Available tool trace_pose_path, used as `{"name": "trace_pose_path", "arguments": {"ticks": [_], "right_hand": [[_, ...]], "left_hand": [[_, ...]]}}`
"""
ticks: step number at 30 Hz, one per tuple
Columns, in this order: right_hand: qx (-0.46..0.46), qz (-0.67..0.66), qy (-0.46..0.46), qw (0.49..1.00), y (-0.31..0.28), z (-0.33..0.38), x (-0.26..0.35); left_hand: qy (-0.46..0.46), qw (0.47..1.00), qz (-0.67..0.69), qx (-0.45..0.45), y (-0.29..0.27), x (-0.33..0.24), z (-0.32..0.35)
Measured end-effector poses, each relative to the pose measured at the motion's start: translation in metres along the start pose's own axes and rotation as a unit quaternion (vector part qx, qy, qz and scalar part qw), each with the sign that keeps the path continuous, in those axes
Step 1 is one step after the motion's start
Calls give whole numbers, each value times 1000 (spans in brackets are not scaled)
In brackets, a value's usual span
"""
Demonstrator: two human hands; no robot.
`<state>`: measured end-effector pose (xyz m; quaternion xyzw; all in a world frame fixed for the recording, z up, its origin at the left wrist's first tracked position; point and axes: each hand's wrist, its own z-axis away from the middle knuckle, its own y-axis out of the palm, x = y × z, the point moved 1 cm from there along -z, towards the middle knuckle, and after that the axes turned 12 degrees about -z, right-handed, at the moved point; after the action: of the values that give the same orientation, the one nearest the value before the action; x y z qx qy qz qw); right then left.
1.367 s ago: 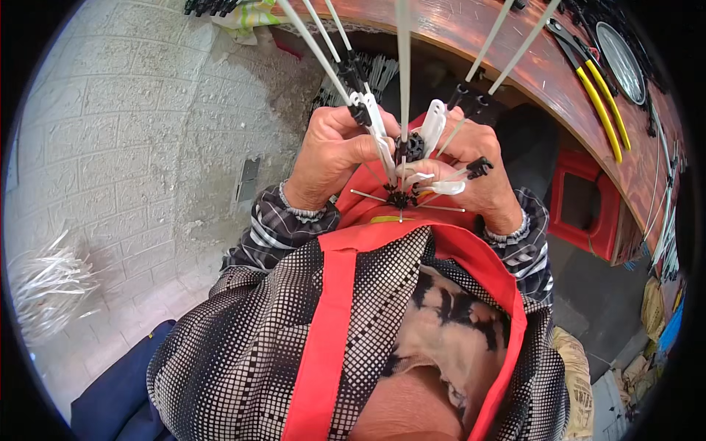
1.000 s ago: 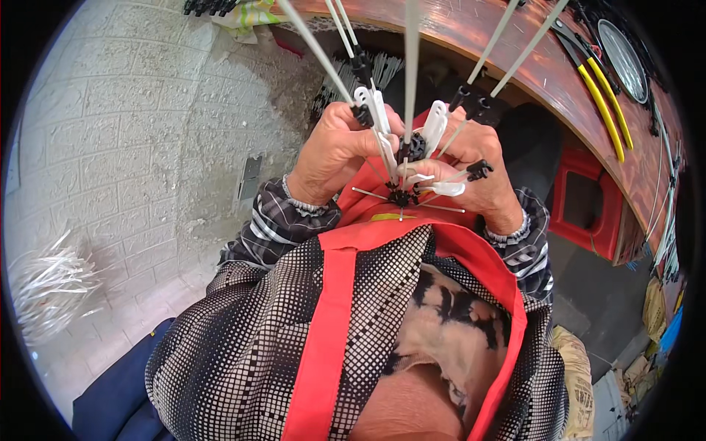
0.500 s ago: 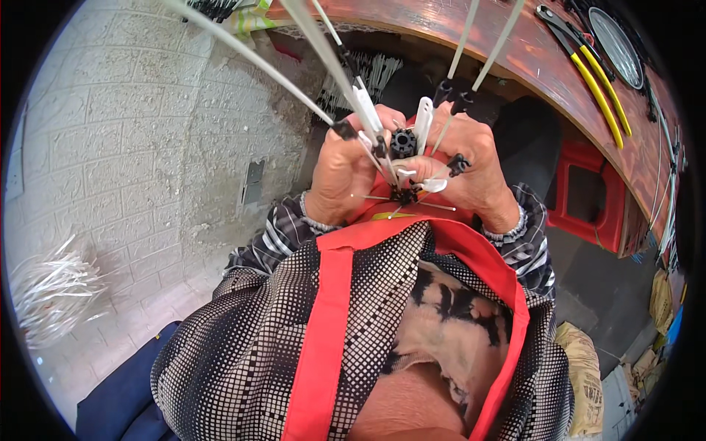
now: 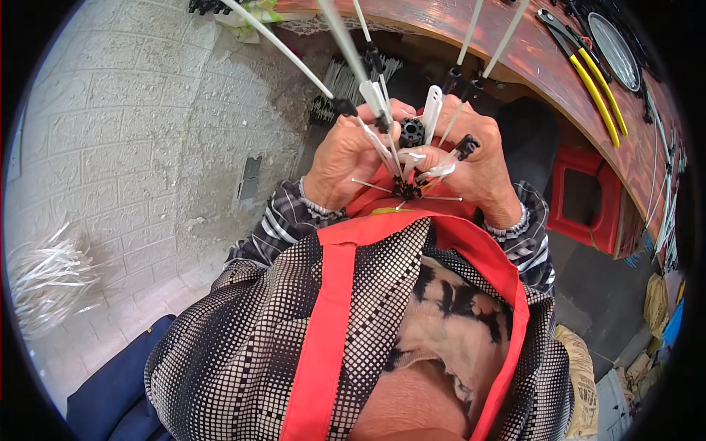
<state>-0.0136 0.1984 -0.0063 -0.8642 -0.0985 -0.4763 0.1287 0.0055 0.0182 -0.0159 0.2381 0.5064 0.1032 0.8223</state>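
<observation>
Both hands are raised close in front of my chest, over a red apron. My left hand [image 4: 346, 158] and my right hand [image 4: 482, 165] pinch a small black toothed hub [image 4: 411, 133] from which several thin white ribs [image 4: 382, 103] with black end pieces fan upward and outward. A second small black hub [image 4: 404, 191] with thin metal pins sits lower between my thumbs. The fingers of both hands are closed around the ribs and the hubs, so the exact contact points are hidden.
A curved wooden workbench [image 4: 544, 59] runs across the top right with yellow-handled pliers [image 4: 588, 73] on it. A red plastic stool [image 4: 588, 202] stands below it. A bundle of white ribs [image 4: 44, 279] lies on the paved floor at left.
My hands and the rib assembly have risen slightly and turned; the long white ribs have swung further to the upper left.
</observation>
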Motion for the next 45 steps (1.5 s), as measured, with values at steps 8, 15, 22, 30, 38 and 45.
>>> {"name": "trace_pose_path", "arguments": {"ticks": [8, 15, 22, 30, 38, 45], "right_hand": [[-20, -17, 30, 999, -1, 1, -1], [-23, -36, 28, 999, 0, 1, 0], [-36, -5, 33, 999, -1, 1, -6], [-60, 17, 51, 997, -2, 2, -6], [-53, 54, 57, 995, 4, 0, -2], [-74, 97, 34, 992, 17, 0, 0]], "left_hand": [[29, 999, -4, 34, 0, 7, -1], [32, 997, -47, 51, -6, 6, -3], [127, 990, -59, 13, 3, 10, 4], [135, 979, -154, -19, 16, 3, 10], [137, 952, -263, -73, 35, -6, 18], [171, 969, -172, -49, 34, -8, 18]]}}
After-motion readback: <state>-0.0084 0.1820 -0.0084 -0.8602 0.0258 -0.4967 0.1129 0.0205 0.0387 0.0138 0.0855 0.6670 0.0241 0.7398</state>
